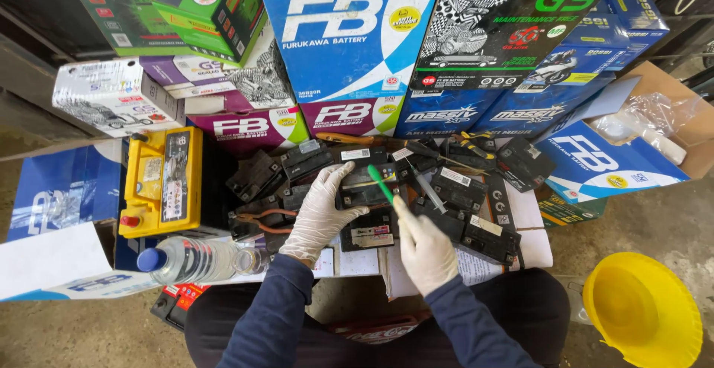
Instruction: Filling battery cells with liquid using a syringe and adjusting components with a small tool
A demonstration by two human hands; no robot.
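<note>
Your left hand (pixel 321 212) lay spread flat on a black battery (pixel 364 189) at centre of the pile, steadying it; your right hand (pixel 424 249), at 5 o'clock from it, pinched a green screwdriver (pixel 381 183), tip on the battery top. Judged step: prying the caps; next calls for firm downward bracing.

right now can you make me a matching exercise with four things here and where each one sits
Things:
1. yellow battery
2. clear bottle with blue cap
3. yellow funnel
4. green-handled tool

Places:
a. on the ground at far right
b. in the right hand
c. lying on its side beside the left hand, near the left forearm
d. at the left of the pile of black batteries

Pairs: 1-d, 2-c, 3-a, 4-b
</note>
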